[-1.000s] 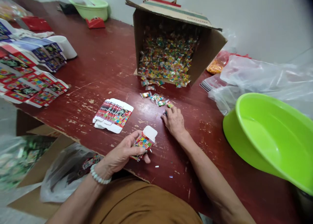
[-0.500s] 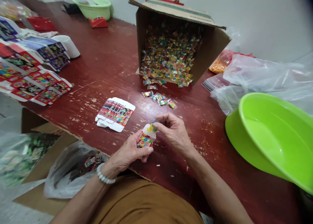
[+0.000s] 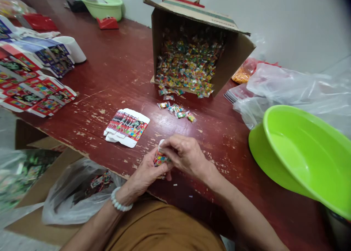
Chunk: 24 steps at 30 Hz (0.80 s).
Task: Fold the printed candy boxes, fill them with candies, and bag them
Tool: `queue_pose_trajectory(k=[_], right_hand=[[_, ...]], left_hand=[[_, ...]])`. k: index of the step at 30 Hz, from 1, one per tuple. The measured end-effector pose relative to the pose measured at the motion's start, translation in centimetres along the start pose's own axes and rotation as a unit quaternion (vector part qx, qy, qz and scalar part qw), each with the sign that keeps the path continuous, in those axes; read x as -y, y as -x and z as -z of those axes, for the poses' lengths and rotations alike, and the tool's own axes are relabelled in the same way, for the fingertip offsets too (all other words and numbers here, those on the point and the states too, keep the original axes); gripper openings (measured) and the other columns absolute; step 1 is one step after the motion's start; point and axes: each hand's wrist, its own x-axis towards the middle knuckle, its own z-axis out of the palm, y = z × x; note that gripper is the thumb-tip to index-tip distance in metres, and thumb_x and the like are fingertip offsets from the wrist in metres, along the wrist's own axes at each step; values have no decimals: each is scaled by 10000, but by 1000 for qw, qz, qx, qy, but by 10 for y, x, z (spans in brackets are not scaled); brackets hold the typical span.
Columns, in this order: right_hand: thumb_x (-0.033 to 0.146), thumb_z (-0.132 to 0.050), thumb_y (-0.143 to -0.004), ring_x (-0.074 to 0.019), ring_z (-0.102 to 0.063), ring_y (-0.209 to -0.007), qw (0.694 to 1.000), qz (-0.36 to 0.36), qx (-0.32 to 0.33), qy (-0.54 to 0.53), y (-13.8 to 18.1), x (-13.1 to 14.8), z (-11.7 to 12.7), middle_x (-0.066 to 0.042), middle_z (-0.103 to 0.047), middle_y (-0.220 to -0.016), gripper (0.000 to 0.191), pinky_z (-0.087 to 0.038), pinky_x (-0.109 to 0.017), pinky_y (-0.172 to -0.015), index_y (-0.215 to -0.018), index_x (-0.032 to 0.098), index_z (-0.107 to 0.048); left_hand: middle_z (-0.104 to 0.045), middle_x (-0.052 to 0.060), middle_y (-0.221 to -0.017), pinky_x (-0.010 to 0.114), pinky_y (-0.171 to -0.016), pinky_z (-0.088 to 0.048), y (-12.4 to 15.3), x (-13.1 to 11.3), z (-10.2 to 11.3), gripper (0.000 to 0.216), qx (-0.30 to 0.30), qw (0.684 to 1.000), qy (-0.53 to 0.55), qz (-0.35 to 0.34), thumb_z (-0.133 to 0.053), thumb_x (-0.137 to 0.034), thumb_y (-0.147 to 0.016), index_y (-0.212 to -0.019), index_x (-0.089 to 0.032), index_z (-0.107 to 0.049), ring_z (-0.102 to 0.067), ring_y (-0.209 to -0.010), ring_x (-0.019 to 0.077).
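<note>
A small printed cardboard box (image 3: 160, 158), red with colourful pictures, stands tilted in my left hand (image 3: 148, 172), whose thumb and fingers wrap its sides. Over the box's top, my right hand (image 3: 185, 154) is closed, with its fingertips at the white flap. The candy packet is hidden from view now. On the table just left lies a fanned stack of flat printed boxes (image 3: 127, 127). Several small clear packets of coloured candy (image 3: 178, 111) lie beyond my hands, in front of a big carton (image 3: 233, 57) on its side, full of similar packets.
A bright green basin (image 3: 256, 152) stands at the right, beside clear plastic sheeting (image 3: 290, 82). More printed boxes (image 3: 35, 93) are piled at the left edge. Below the table edge sits a clear bag (image 3: 63, 203) in an open carton. A tape dispenser (image 3: 107, 23) is at the back.
My right hand has moved left and down onto the box's top, and the yellowish candy packet in its fingers has gone out of sight. The view has shifted slightly.
</note>
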Motion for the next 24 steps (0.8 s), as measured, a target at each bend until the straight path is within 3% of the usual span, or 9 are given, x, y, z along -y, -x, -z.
queue_pose_trajectory(k=[4,6,9,12,14,15,17,20,24], right_hand=[[214,-596,-935,-120,-621,-654,994,-61,4,-94,1,2,-3,-6,-699,-789,81,-473,-247,-626,-932,198,-676],[253,-574,-949,-124,-619,-666,979,-112,-27,-171,1,0,-1,6,-670,-774,103,-480,-246,-616,-959,217,-670],[317,-707,-861,-112,-590,-596,933,-201,-77,-289,3,-5,-2,35,-601,-726,216,-466,-222,-538,-1046,231,-635],[377,-794,-777,-92,-571,-487,865,-277,-8,-419,8,-10,-11,38,-621,-754,433,-462,-217,-467,-1122,225,-581],[417,-785,-782,-98,-584,-459,825,-303,30,-476,12,-11,-18,19,-657,-773,442,-478,-225,-450,-1115,218,-574],[425,-778,-787,-100,-590,-455,822,-305,30,-480,14,-10,-21,10,-668,-776,410,-484,-227,-446,-1083,213,-589],[430,-771,-792,-93,-586,-451,844,-286,0,-454,16,-7,-25,-11,-683,-815,317,-486,-227,-433,-964,200,-636],[442,-749,-813,-82,-564,-462,880,-252,-51,-400,17,-1,-24,-24,-688,-862,256,-491,-231,-426,-838,199,-671],[446,-788,-775,-127,-613,-610,871,-257,-78,-412,17,-2,-23,-19,-685,-887,318,-540,-248,-502,-983,243,-659]], left_hand=[[-697,27,-804,245,-684,-488,3,-6,3,317,24,1000,6,11,-732,-382,-847,-1032,-164,-594,-642,-729,145],[-711,49,-873,255,-682,-504,4,-7,5,351,31,998,43,33,-744,-381,-837,-1064,-160,-593,-664,-728,153],[-723,68,-892,264,-633,-519,4,-9,7,403,27,991,113,68,-794,-371,-783,-1057,-157,-590,-680,-654,160],[-711,44,-780,247,-574,-515,4,-9,5,381,10,983,161,87,-843,-354,-715,-945,-153,-615,-655,-572,147],[-709,55,-729,277,-556,-536,4,-10,4,382,-1,973,202,109,-810,-448,-728,-892,-149,-638,-657,-553,172],[-713,71,-717,303,-549,-549,3,-10,3,410,-2,967,225,121,-769,-514,-746,-881,-145,-653,-663,-548,192],[-715,95,-691,338,-529,-565,3,-12,3,471,1,954,263,143,-682,-596,-786,-886,-136,-681,-663,-529,214],[-711,88,-675,325,-504,-568,2,-13,2,416,-8,947,286,146,-657,-542,-829,-919,-138,-702,-656,-529,203],[-721,78,-704,309,-500,-575,3,-13,0,326,-49,953,272,122,-704,-444,-826,-957,-145,-705,-659,-569,195]])
